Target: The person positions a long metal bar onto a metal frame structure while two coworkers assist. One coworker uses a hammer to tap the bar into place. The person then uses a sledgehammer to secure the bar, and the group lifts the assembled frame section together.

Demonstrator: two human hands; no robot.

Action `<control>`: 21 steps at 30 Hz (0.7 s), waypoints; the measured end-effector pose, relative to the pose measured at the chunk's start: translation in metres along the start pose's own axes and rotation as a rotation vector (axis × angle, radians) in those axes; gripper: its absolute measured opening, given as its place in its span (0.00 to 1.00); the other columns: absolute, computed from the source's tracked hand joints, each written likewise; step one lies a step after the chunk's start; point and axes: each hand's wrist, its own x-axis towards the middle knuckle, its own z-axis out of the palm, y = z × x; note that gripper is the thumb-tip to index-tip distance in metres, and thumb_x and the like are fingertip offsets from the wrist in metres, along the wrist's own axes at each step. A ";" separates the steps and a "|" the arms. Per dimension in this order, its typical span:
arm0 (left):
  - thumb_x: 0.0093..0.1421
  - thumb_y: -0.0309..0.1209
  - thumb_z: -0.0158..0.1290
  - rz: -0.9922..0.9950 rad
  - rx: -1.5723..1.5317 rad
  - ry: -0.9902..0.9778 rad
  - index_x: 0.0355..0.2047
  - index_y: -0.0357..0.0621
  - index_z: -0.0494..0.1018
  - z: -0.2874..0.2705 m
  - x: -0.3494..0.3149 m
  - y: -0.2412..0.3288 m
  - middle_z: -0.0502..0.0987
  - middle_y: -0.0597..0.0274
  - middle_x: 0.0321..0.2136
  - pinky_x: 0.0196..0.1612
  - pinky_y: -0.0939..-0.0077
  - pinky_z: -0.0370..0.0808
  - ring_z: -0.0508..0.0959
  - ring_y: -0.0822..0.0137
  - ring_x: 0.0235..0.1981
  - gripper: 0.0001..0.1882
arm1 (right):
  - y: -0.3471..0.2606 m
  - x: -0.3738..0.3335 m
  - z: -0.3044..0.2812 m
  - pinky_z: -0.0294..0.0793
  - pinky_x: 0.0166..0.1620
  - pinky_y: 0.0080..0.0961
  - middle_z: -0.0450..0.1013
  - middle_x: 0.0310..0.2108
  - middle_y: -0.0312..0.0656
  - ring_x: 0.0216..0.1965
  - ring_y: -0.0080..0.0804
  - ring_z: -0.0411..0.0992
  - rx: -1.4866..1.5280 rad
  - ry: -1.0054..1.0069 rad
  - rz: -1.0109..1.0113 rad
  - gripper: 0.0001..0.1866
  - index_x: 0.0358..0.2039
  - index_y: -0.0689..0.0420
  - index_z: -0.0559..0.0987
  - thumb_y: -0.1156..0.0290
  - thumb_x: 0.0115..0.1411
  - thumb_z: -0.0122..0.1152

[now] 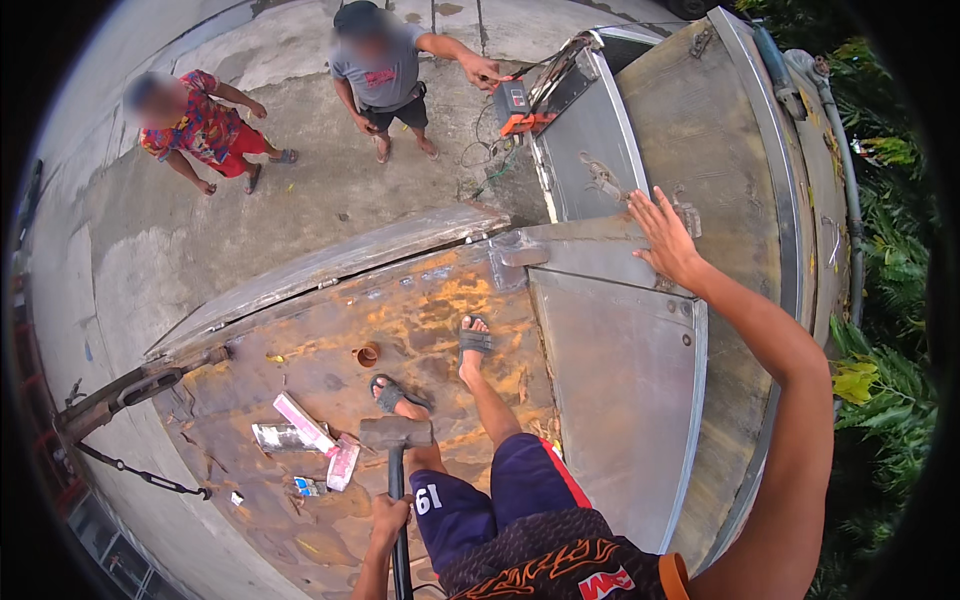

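My left hand (388, 516) is closed round the dark handle of a sledgehammer (396, 433). The hammer stands out in front of me, its heavy grey head close to my sandalled foot in the view. Out to the right, my right hand (664, 238) is spread with its fingers stretched, against or just over the top edge of a grey metal wall. Below that hand a flat metal panel (620, 345) runs along my right side. Whether the palm presses on the metal I cannot tell.
I stand on a rusty metal bed (330, 340) with a short brown pipe piece (367, 354), a pink-and-white box (305, 421) and scraps. A raised side edge (330, 270) borders it. Beyond, two people stand on concrete; one reaches to an orange-and-black machine (515, 105). Plants (890, 290) grow at right.
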 end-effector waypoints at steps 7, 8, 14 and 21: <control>0.56 0.22 0.60 0.030 -0.116 0.016 0.15 0.35 0.74 0.001 0.008 -0.006 0.71 0.63 0.11 0.13 0.73 0.65 0.71 0.70 0.09 0.14 | 0.001 -0.002 -0.002 0.27 0.78 0.52 0.45 0.79 0.40 0.80 0.37 0.35 0.012 -0.035 0.012 0.48 0.77 0.55 0.50 0.31 0.70 0.32; 0.56 0.21 0.60 0.012 -0.097 0.037 0.16 0.35 0.74 0.000 0.009 -0.006 0.71 0.63 0.11 0.13 0.73 0.65 0.70 0.70 0.09 0.13 | 0.000 -0.002 -0.007 0.27 0.78 0.53 0.45 0.79 0.40 0.80 0.37 0.35 0.011 -0.041 0.011 0.47 0.77 0.54 0.50 0.31 0.70 0.31; 0.57 0.23 0.61 -0.011 -0.094 0.048 0.18 0.37 0.74 -0.004 0.010 0.002 0.71 0.62 0.12 0.14 0.74 0.66 0.71 0.70 0.10 0.12 | 0.012 0.026 -0.022 0.22 0.77 0.55 0.44 0.79 0.39 0.80 0.36 0.33 0.093 0.062 0.003 0.48 0.77 0.51 0.49 0.29 0.69 0.29; 0.57 0.23 0.60 0.019 -0.101 0.068 0.15 0.37 0.73 0.001 0.005 0.015 0.69 0.64 0.10 0.13 0.73 0.65 0.69 0.71 0.09 0.14 | 0.017 0.047 -0.008 0.20 0.77 0.53 0.44 0.79 0.35 0.80 0.34 0.33 0.086 0.010 -0.011 0.47 0.78 0.45 0.48 0.27 0.68 0.26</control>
